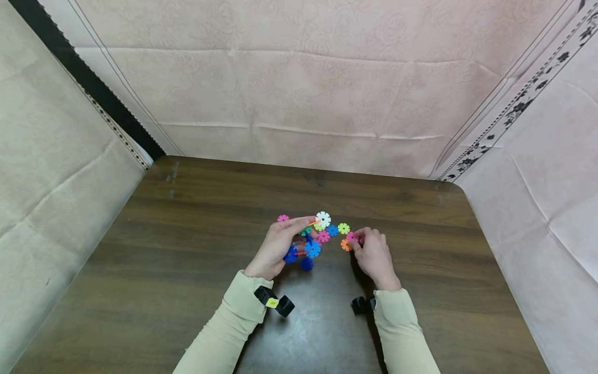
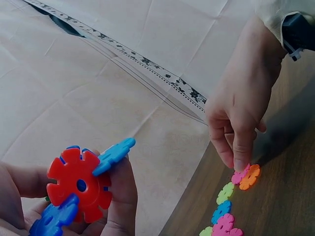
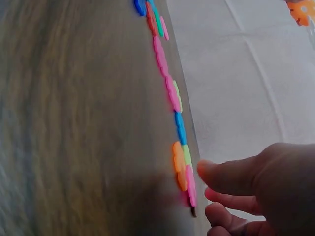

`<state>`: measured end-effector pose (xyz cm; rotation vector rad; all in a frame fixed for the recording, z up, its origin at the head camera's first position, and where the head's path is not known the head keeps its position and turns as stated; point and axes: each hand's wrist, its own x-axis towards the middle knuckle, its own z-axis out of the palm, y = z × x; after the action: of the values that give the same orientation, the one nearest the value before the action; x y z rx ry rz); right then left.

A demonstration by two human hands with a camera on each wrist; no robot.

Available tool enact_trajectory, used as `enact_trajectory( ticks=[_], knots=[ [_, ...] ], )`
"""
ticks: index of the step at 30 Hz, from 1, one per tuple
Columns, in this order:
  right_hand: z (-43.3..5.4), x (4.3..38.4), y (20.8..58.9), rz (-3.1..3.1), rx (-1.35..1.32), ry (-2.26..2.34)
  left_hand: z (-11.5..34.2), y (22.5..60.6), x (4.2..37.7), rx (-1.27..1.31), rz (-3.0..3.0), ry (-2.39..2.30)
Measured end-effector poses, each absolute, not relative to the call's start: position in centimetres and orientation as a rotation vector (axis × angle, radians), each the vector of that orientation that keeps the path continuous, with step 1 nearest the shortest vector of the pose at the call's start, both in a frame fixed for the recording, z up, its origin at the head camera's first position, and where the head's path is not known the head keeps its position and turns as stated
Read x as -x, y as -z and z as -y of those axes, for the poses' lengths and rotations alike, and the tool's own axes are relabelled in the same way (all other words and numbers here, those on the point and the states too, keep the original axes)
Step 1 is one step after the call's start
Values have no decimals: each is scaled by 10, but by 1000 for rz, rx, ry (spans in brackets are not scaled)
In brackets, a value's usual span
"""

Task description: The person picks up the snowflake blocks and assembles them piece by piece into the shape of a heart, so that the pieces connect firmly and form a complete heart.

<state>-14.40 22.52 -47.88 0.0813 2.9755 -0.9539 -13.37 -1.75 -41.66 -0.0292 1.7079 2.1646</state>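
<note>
Notched plastic flower discs are joined into one colourful piece, held by my left hand (image 1: 279,240) on its left part. Among its fingers sit a red disc (image 2: 81,185), a dark blue disc (image 2: 55,216) and a light blue disc (image 2: 114,156); a white disc (image 1: 323,219) stands at the fingertips. A chain of discs stretches rightward: pink, a blue disc (image 1: 332,230), a light green disc (image 1: 343,228), then a pink disc and an orange disc (image 1: 345,244). My right hand (image 1: 375,255) has bent fingers beside that end pink disc (image 3: 191,187); the right wrist view shows a narrow gap.
The piece is above a dark brown wooden table (image 1: 210,208). Pale patterned cloth (image 1: 299,93) hangs behind the table and along both sides. A black camera is strapped to each wrist. An orange patch (image 3: 301,12) shows in the right wrist view's top corner.
</note>
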Motion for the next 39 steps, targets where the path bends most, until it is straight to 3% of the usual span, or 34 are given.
enact_trajectory(
  ticks=[29,39],
  knots=[
    [-234,162,470,-2917,-130,826,17,416,134,56,-1686,-2178],
    [-234,164,474,-2727,-104,1350,17,415,133,65,-1597,-2230]
  ],
)
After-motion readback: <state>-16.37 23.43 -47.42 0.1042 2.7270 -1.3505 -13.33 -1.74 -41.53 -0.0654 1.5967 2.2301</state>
